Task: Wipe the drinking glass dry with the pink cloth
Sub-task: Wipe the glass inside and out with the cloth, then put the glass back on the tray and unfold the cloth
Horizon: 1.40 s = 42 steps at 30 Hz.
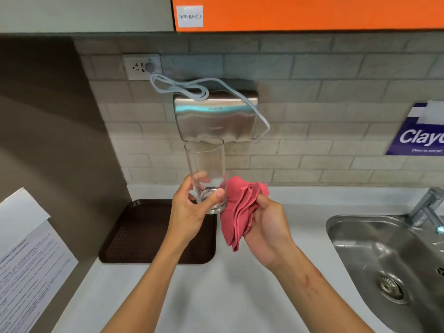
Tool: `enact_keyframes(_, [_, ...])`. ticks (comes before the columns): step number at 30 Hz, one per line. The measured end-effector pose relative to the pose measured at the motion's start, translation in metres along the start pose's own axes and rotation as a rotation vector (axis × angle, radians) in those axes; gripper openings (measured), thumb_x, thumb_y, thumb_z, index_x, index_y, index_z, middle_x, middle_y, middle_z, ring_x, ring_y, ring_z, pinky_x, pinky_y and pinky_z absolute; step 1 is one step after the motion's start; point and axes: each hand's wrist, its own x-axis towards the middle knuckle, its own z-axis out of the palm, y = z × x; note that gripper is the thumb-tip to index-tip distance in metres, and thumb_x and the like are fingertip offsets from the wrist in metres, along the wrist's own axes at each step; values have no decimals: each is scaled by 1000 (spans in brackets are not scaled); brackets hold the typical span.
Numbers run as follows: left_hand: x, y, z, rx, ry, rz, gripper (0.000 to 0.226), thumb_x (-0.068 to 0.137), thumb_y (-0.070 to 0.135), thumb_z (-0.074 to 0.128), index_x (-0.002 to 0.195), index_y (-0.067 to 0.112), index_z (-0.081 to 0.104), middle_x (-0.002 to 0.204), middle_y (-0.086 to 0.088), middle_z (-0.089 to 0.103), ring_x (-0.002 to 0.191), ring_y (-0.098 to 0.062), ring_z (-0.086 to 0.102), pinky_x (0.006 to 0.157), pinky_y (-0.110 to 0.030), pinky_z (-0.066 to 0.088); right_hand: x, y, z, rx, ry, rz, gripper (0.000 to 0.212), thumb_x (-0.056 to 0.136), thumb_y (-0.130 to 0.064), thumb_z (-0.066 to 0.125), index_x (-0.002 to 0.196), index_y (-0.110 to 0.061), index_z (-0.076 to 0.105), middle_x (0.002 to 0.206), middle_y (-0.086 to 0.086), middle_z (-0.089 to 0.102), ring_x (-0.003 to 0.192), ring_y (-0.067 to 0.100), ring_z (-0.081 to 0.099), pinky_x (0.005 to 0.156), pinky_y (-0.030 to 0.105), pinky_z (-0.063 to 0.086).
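Note:
A tall clear drinking glass [206, 164] is held upright above the counter, mouth up. My left hand [189, 211] grips its lower part, thumb across the front near the base and fingers behind. My right hand [266, 227] holds a bunched pink cloth [240, 210] just right of the glass. The cloth's upper fold touches the glass's lower right side. Part of the cloth hangs down below my right hand.
A dark brown tray [144, 236] lies on the white counter [216, 296] below my left hand. A steel sink [389, 260] with a tap [427, 207] sits at the right. A hand dryer [216, 118] hangs on the tiled wall behind the glass. Papers [26, 258] hang on the left wall.

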Motion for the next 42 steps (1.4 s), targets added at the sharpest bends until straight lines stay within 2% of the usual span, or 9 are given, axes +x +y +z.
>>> enact_keyframes(5, [-8, -44, -12, 64, -34, -91, 59, 67, 59, 85, 117, 33, 68, 110, 22, 72, 105, -1, 65, 79, -5, 44, 10, 12, -29, 168, 20, 44, 47, 110, -23, 31, 130, 0, 67, 129, 18, 73, 119, 28, 72, 110, 45, 48])
enact_keyframes(10, [-20, -107, -20, 137, -54, -272, 55, 71, 40, 95, 117, 31, 68, 114, 17, 73, 106, -5, 68, 87, -21, 52, 15, 18, -56, 256, 76, 35, 45, 109, -20, 35, 142, 1, 58, 123, 12, 74, 113, 25, 72, 117, 46, 44])
enact_keyframes(13, [-25, -144, -22, 195, -71, -355, 57, 68, 37, 97, 116, 34, 66, 114, 18, 72, 104, -4, 69, 81, -18, 55, 14, 25, -68, 275, 120, 34, 43, 110, -21, 34, 136, -3, 64, 126, 11, 74, 114, 23, 73, 109, 43, 53])
enact_keyframes(15, [-26, -167, -21, 234, -69, -405, 57, 67, 34, 98, 112, 34, 64, 109, 17, 71, 99, -6, 70, 73, -15, 55, 12, 30, -75, 269, 152, 37, 45, 110, -23, 33, 138, -3, 63, 133, 13, 71, 123, 26, 69, 113, 44, 48])
enact_keyframes(19, [-24, -209, -18, 306, -82, -487, 57, 68, 26, 98, 110, 32, 60, 106, 6, 70, 97, -17, 71, 79, -29, 60, 6, 41, -88, 243, 189, 50, 45, 107, -20, 35, 131, 3, 66, 134, 16, 64, 126, 31, 60, 123, 49, 36])
enact_keyframes(21, [-24, -224, -17, 326, -99, -517, 57, 70, 26, 97, 112, 30, 58, 107, 4, 70, 96, -15, 70, 75, -23, 57, 0, 45, -93, 223, 192, 51, 45, 107, -19, 35, 124, 2, 71, 132, 18, 65, 125, 33, 61, 124, 51, 36])
enact_keyframes(28, [-28, -248, -11, 352, -122, -588, 55, 69, 22, 98, 108, 25, 59, 101, 3, 70, 91, -16, 70, 72, -21, 54, -15, 45, -94, 201, 161, 32, 46, 92, -23, 47, 122, -6, 76, 136, 15, 71, 123, 28, 70, 102, 49, 54])
enact_keyframes(37, [-28, -249, -8, 351, -139, -593, 56, 71, 23, 97, 112, 23, 60, 102, 4, 69, 90, -13, 69, 68, -19, 53, -20, 51, -94, 187, 177, 30, 50, 108, -23, 32, 118, -7, 78, 134, 14, 72, 120, 25, 72, 87, 39, 65])
enact_keyframes(42, [-29, -253, -2, 349, -143, -614, 57, 72, 26, 96, 113, 25, 56, 105, 2, 68, 93, -18, 70, 70, -21, 55, -20, 52, -93, 181, 175, 37, 48, 106, -24, 33, 123, -9, 76, 137, 14, 70, 123, 27, 71, 93, 41, 63])
